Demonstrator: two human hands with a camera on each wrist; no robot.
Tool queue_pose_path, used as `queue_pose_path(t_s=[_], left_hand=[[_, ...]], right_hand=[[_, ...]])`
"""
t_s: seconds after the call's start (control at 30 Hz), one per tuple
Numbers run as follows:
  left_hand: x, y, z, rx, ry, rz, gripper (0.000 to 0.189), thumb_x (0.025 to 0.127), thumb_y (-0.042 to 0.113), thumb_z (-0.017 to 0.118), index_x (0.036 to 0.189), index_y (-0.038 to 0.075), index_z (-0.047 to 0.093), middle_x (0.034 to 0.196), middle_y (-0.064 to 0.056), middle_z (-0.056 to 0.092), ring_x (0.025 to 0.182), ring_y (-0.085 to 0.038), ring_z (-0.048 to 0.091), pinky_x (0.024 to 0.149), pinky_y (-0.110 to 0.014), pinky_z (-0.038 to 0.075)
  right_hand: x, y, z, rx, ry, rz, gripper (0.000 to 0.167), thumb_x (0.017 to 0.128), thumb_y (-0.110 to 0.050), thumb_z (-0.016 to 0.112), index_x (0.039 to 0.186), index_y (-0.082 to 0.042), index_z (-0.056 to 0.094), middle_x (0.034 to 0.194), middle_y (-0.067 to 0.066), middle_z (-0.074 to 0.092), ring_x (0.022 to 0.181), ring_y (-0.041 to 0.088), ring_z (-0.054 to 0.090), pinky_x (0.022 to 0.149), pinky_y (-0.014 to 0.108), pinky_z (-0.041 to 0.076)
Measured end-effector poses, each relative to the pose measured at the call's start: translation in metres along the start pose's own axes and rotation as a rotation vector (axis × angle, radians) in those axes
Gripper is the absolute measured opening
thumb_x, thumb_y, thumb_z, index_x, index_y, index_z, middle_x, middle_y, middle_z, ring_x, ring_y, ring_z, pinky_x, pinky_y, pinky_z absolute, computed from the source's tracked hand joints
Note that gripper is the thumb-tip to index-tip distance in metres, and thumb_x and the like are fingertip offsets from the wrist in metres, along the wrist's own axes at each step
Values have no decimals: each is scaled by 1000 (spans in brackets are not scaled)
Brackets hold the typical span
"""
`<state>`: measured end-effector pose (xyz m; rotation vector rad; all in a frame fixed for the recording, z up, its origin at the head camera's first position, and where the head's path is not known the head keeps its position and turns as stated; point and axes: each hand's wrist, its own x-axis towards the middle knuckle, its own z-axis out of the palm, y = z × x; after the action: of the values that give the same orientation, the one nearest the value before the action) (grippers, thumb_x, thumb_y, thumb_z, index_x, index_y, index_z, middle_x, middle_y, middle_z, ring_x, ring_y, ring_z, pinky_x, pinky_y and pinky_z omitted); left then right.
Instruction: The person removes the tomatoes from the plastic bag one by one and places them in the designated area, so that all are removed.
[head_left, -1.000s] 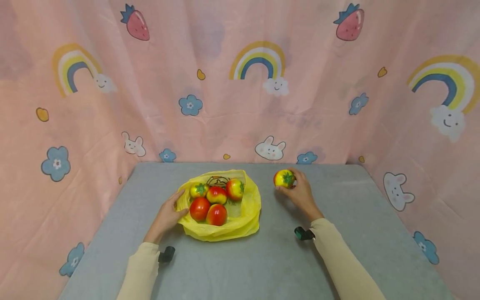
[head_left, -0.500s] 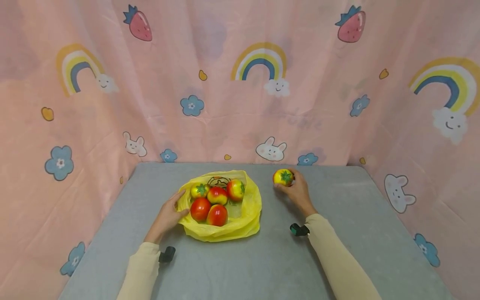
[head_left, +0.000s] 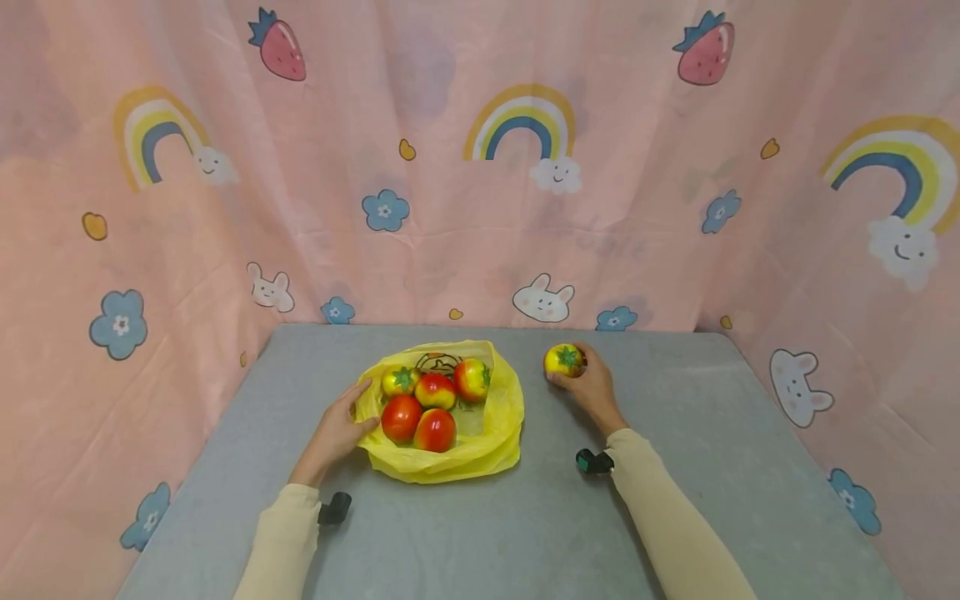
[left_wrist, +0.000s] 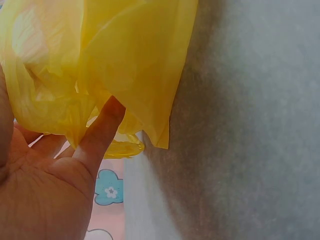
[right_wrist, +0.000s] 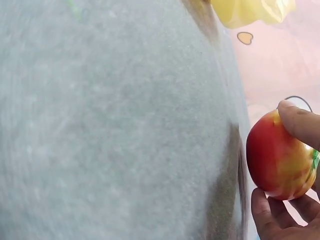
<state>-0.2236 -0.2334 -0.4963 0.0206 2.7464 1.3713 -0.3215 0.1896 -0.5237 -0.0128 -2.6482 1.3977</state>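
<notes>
On the grey table an open yellow plastic bag stands left of centre. Several glossy red-and-yellow tomatoes lie inside it, some with green star-shaped leaves showing. My left hand holds the bag's left side, with thumb and fingers around the rim; in the left wrist view one finger lies against the thin plastic. To the right of the bag, my right hand grips another tomato between thumb and fingers. In the right wrist view that tomato appears raised off the table, with a shadow below.
A pink curtain printed with rainbows, rabbits and flowers encloses the back and sides of the table. A small black device sits on the left wrist, and a similar one on the right.
My right hand and forearm have shifted slightly left with the tomato, which has also dipped a little in the last half second. The left hand keeps its place on the bag.
</notes>
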Motion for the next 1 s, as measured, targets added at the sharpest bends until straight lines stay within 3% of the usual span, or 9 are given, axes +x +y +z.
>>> queue_pose_path(t_s=[0.37,0.73,1.0], left_hand=[[-1,2,0,0,-2,5,71,90,10,64,154,9,32,161,-22,23,149,-43,20,122,-57,17],[0,1,-2,-5,-6,-14,72,90,11,64,154,10,31,162,-21,21,150,-41,18,122,-56,16],[0,0,-1,-2,-3,2,72,89,10,64,154,8,32,162,-22,22,150,-42,19,122,-56,16]], right_hand=[[-2,2,-2,-32,-36,34,81,84,-23,77,150,-4,34,149,21,42,132,37,45,114,53,38],[3,-1,-8,18,-84,140,86,87,-26,75,154,-7,25,156,22,34,140,39,38,119,51,32],[1,-6,-23,-6,-50,100,83,87,-31,75,153,-10,30,156,20,35,143,39,35,116,56,33]])
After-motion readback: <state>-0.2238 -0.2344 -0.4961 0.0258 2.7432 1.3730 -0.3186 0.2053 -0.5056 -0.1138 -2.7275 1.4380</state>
